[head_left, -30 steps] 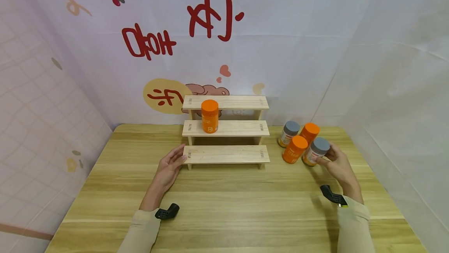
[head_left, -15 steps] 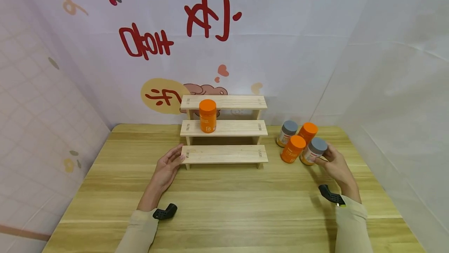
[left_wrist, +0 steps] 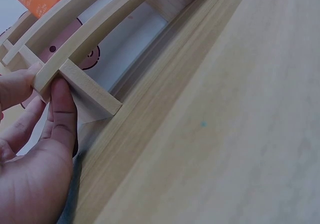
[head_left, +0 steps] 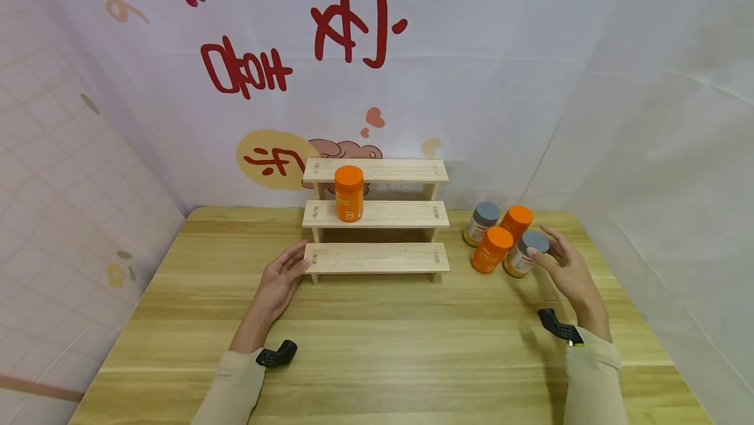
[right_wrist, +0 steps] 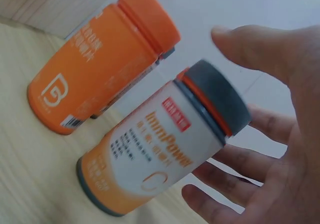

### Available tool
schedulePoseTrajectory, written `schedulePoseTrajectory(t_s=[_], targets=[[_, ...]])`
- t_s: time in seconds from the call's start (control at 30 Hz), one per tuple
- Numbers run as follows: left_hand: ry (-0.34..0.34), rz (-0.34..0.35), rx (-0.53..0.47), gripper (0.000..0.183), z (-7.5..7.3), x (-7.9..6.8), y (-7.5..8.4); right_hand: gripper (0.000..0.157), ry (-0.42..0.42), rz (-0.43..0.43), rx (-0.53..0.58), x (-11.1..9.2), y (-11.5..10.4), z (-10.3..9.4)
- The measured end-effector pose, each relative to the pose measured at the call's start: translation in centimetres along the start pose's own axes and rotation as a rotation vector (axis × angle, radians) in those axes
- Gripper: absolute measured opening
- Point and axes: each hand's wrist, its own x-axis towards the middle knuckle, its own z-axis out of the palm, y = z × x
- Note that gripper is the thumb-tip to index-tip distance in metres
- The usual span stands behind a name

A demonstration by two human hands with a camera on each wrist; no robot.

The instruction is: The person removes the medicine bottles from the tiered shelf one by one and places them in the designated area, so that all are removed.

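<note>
My left hand (head_left: 281,283) pinches the left end of the lowest board of a three-tier wooden shelf (head_left: 377,258); the left wrist view shows thumb above and fingers beneath the board. An orange pill bottle (head_left: 349,194) stands upright on the middle tier, left of centre. To the right, my right hand (head_left: 570,274) is spread beside a grey-capped pill bottle (head_left: 520,261), its thumb lifted off the cap in the right wrist view and its fingers behind the bottle. That bottle (right_wrist: 150,144) has a white and orange label and stands upright.
Close by the grey-capped bottle stand two orange bottles, one in front (head_left: 491,251) and one behind (head_left: 518,219), and another grey-capped bottle (head_left: 482,223). A printed white wall sheet (head_left: 501,84) rises behind the wooden table (head_left: 412,346).
My right hand has loosened from the grey-capped bottle, its thumb and fingers spreading upward and away. The left hand and the bottles have stayed in place.
</note>
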Motion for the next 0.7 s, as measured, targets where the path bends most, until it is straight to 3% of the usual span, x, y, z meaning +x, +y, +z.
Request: schedulePoseTrajectory(t_s=[0.1, 0.33, 0.7], targets=[[-0.002, -0.003, 0.002, 0.063, -0.1, 0.0, 0.0, 0.075, 0.012, -0.021, 0.036, -0.1, -0.5, 0.0], [0.001, 0.014, -0.005, 0.062, -0.3, -0.1, -0.1, 0.073, 0.062, -0.11, -0.019, -0.3, -1.7, 0.4], [0.002, 0.012, -0.006, 0.065, -0.1, 0.0, -0.2, 0.076, 0.064, -0.173, 0.019, -1.3, -5.2, 1.1]])
